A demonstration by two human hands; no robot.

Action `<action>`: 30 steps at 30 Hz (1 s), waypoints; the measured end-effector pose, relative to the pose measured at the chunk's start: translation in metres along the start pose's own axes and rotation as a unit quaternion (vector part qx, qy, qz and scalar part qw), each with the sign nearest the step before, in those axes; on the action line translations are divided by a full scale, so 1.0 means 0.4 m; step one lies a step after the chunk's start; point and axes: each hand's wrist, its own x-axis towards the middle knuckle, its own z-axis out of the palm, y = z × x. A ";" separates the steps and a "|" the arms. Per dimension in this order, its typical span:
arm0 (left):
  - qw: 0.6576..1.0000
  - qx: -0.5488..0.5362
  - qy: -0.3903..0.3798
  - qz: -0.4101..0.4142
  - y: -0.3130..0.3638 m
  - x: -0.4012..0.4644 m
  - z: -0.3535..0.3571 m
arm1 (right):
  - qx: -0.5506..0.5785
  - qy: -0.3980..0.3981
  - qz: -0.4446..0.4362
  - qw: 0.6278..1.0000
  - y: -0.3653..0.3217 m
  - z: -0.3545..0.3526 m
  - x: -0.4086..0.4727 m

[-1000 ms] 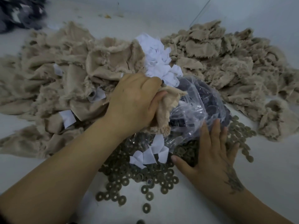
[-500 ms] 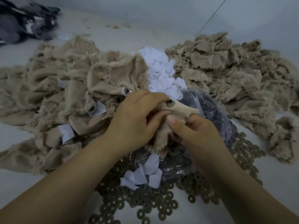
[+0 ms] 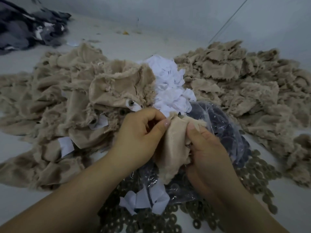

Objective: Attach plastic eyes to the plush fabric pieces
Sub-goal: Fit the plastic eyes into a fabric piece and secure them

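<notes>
Nearest, dozens of dark washers point(image 3: 148, 221) litter the worktop point(image 3: 289, 199), too many to count. Above them two hands share one beige plush piece point(image 3: 175, 145): the left hand point(image 3: 139, 138) pinches its left edge, the right hand point(image 3: 205, 148) grips its right edge, thumb on top. Behind lie a clear bag point(image 3: 223, 128), white scraps point(image 3: 170, 86) and two plush heaps point(image 3: 244, 84). No writing shows.

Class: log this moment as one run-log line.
left hand: grips plush piece | right hand: pinches it | washers: loose on table
</notes>
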 end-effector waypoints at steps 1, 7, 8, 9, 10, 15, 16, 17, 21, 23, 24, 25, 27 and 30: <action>1.000 -0.014 0.003 -0.006 -0.001 0.000 0.003 | -0.001 0.013 0.012 1.000 0.001 -0.003 0.002; 0.998 -0.049 -0.024 -0.004 -0.003 -0.002 0.018 | 0.006 -0.034 0.058 0.998 -0.005 -0.002 -0.004; 0.998 -0.060 -0.028 -0.005 -0.003 -0.002 0.018 | 0.001 -0.041 0.049 0.998 -0.003 -0.004 -0.005; 0.997 -0.073 -0.029 -0.010 -0.003 -0.002 0.018 | 0.005 -0.049 0.047 0.998 -0.001 -0.007 -0.005; 0.996 -0.084 -0.027 -0.017 -0.004 -0.002 0.018 | 0.015 -0.056 0.052 0.997 -0.001 -0.009 -0.005; 0.991 -0.120 -0.040 -0.031 0.001 -0.002 0.023 | 0.056 -0.069 0.084 0.992 -0.006 -0.012 -0.006; 0.991 -0.121 -0.045 -0.025 0.003 -0.002 0.022 | 0.058 -0.074 0.083 0.992 -0.005 -0.012 -0.007; 0.992 -0.116 -0.049 -0.020 0.003 -0.002 0.021 | 0.056 -0.075 0.081 0.992 -0.004 -0.012 -0.007; 0.992 -0.112 -0.042 -0.029 0.006 -0.002 0.019 | 0.034 -0.064 0.091 0.993 -0.009 -0.018 -0.004; 0.989 -0.134 -0.039 -0.042 0.005 -0.001 0.018 | 0.031 -0.058 0.094 0.993 -0.012 -0.017 -0.005; 0.988 -0.142 -0.039 -0.046 0.005 0.000 0.017 | 0.033 -0.056 0.094 0.993 -0.013 -0.015 -0.006; 0.987 -0.149 -0.043 -0.048 0.003 0.001 0.016 | 0.033 -0.057 0.094 0.993 -0.014 -0.013 -0.007; 0.983 -0.163 -0.059 -0.052 -0.002 0.002 0.011 | 0.026 -0.065 0.094 0.993 -0.015 -0.014 -0.006; 0.980 -0.175 -0.066 -0.064 -0.017 0.004 0.003 | -0.010 -0.072 0.098 0.993 -0.020 -0.019 0.002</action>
